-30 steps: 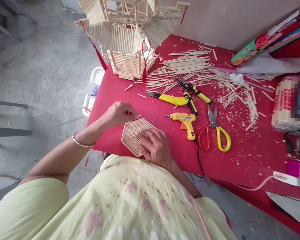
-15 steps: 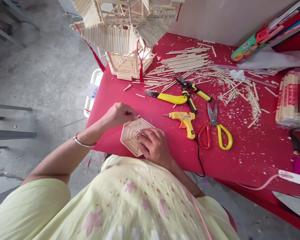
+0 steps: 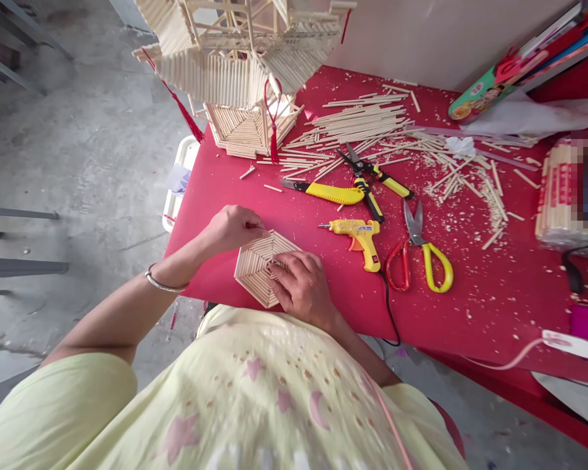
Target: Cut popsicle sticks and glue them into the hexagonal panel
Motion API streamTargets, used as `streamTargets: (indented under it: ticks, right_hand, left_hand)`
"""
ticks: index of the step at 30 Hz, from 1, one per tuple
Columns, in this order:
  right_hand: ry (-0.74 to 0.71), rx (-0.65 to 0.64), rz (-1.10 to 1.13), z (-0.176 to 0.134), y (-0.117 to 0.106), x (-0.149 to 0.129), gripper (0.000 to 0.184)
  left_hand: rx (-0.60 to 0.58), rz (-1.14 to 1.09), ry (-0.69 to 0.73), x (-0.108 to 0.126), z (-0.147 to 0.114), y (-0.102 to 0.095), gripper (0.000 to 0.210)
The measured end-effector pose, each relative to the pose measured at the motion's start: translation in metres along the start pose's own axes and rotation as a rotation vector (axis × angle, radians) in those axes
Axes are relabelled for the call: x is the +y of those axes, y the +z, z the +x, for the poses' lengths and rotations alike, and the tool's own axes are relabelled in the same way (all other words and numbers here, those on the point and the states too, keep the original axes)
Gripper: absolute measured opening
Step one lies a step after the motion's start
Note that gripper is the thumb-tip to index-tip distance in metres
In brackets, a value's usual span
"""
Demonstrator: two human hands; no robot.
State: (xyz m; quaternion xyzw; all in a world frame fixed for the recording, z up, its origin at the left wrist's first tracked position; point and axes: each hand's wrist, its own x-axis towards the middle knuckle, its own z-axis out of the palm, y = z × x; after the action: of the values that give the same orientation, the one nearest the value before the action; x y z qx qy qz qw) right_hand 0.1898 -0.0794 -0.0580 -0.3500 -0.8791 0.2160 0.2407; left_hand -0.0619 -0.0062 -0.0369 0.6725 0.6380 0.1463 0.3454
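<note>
On the red table in front of me lies a flat hexagonal panel (image 3: 252,271) of thin wooden sticks laid in nested rings. My left hand (image 3: 238,228) is at its upper left edge, thumb and fingers pinched; a thin stick seems to be between them, mostly hidden. My right hand (image 3: 304,281) lies over the panel's right side, fingers bent and gripping it near the centre. To the right of the panel a yellow glue gun (image 3: 357,238) lies on its side, with a yellow utility knife (image 3: 330,192) above it.
A stick-built pagoda model (image 3: 240,130) with red tassels stands at the back left. Cutters (image 3: 367,176), red-and-yellow scissors (image 3: 416,245) and piles of loose sticks (image 3: 357,124) lie beyond. A wrapped stick bundle (image 3: 558,196) is at the right. The glue gun's cord (image 3: 391,313) hangs over the front edge.
My left hand has shifted slightly down toward the panel's upper edge; the stick end seen beyond its fingertips now lies closer to that edge. My right hand stays on the panel.
</note>
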Motion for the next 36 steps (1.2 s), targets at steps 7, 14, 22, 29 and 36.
streamTargets:
  ticks: [7, 14, 22, 29, 36]
  right_hand:
    - [-0.003, 0.004, 0.005, -0.0008, 0.0008, 0.0016, 0.029]
    - [0.003, -0.007, 0.008, 0.0007, -0.0011, 0.0007, 0.029]
    - [-0.005, 0.0, 0.0, 0.0003, -0.0011, 0.0012, 0.029]
    - [0.002, -0.006, 0.006, 0.0002, -0.0005, 0.0014, 0.029]
    - [0.005, 0.001, -0.004, 0.0004, -0.0004, 0.0012, 0.029]
  left_hand:
    - [-0.001, 0.022, -0.024, 0.0034, -0.0002, 0.0015, 0.025]
    - [0.011, 0.022, 0.005, 0.0021, -0.0006, 0.0019, 0.027]
    - [0.009, -0.026, 0.073, 0.0044, -0.0038, 0.0005, 0.029]
    - [0.007, -0.045, 0.064, 0.0029, -0.0035, 0.0004, 0.028]
    - [-0.005, -0.066, 0.048, 0.0023, -0.0025, -0.0004, 0.028]
